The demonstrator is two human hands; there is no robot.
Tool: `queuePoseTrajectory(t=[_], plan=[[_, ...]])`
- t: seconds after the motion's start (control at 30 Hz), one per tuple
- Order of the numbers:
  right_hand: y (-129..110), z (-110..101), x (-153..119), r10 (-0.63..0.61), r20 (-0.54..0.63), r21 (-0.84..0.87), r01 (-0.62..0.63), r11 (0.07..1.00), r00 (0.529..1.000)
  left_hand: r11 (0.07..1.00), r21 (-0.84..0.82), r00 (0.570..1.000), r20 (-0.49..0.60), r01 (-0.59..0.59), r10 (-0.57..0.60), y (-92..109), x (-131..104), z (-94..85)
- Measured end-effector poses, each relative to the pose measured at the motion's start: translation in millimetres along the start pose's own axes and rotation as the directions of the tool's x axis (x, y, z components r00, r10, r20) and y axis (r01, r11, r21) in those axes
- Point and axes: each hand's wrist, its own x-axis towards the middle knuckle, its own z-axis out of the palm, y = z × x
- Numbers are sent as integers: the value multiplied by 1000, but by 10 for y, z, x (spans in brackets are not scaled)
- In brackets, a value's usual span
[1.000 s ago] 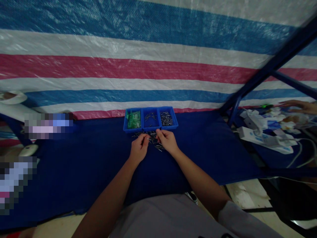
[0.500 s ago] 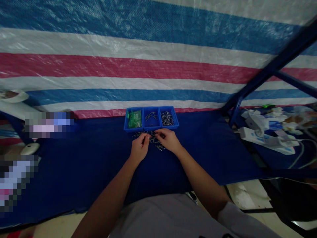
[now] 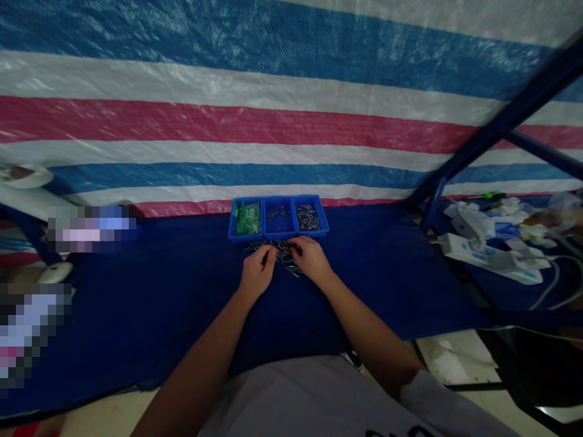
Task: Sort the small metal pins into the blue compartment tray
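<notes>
A loose pile of thin, shiny metal pins, perhaps nails or rivets, lies on the dark blue table cover. My left hand rests at the pile's left side, thumb and fingers pinched together. On the other side, my right hand has curled fingers with the tips at the pins. Whatever either pinch holds is too small to make out. Just beyond stands a blue three-part tray. Its left compartment has a green packet, the middle a few pins, the right many short metal pieces.
The dark blue table cover spreads around the tray. A striped plastic sheet hangs behind it. Blue metal bars rise at right, near white boxes and cables. Blurred-out items and a white object are at left.
My right hand has shifted slightly right, its fingertips a little farther from my left hand. My left hand stays almost where it was, still pinched. The tray has not moved.
</notes>
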Motion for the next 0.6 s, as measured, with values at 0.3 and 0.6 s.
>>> queuePoseTrajectory(t=[0.3, 0.6], plan=[[-9, 21, -7, -10, -8, 80, 11, 997, 1000, 1000, 4, 1000, 9, 16, -16, -11, -3, 4], [-45, 14, -18, -2, -7, 9, 2, 1000, 1000, 1000, 2, 1000, 7, 6, -6, -22, -6, 4]])
